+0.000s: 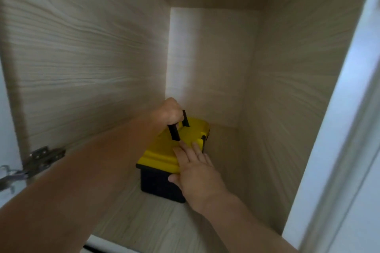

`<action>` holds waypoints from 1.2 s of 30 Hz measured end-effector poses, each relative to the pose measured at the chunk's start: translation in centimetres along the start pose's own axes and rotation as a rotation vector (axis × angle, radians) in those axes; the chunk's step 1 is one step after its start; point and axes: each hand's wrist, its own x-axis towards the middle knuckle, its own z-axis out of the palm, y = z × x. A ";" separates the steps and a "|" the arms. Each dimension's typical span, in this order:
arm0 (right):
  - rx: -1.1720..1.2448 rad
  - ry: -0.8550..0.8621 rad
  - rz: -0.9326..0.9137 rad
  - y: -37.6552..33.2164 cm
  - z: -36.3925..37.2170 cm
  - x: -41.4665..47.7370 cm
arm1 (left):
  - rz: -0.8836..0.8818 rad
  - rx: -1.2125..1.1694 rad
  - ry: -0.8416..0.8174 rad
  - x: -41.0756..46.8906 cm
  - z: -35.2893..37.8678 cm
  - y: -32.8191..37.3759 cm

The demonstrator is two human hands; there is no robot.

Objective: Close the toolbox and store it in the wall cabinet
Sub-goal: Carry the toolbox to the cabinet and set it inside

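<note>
A small toolbox (158,156) with a yellow lid and black body sits on the floor of the open wall cabinet (82,57), its lid down. My left hand (169,112) is closed around the black handle (173,132), which stands upright above the lid. My right hand (195,172) lies flat against the near right corner of the box, fingers spread over the lid edge and thumb on the black side.
The cabinet is pale wood inside, with a side wall on the left, a back panel (205,63) and a right wall (287,88). A metal hinge (41,158) sits at the left front edge. A white frame (339,129) borders the right side.
</note>
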 end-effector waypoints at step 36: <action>-0.248 0.049 -0.329 -3.5 -3.6 -7.0 | -0.200 -0.082 0.174 -27.8 -3.3 -7.3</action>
